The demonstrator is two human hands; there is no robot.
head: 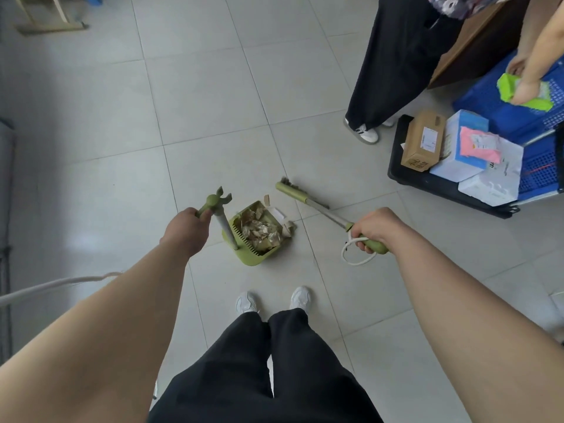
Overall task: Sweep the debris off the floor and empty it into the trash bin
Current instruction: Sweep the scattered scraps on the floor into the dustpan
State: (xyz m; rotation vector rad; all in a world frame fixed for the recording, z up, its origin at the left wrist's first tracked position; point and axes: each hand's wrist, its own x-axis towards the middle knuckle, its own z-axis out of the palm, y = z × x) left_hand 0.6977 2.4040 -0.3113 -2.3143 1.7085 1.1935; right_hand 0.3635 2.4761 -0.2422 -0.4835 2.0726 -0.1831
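Brown paper scraps [289, 225] lie between the left hand's [186, 230] gripped green plastic dustpan [248, 259] and the right hand's [377, 227] gripped long green broom [328, 212].

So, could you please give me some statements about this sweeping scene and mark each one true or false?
1. The dustpan holds debris. True.
2. The right hand holds the dustpan. False: it holds the broom; the left hand holds the dustpan's handle.
3. All scraps are inside the dustpan. False: some scraps lie on the floor beside it.
4. A second person stands near a cart of boxes. True.
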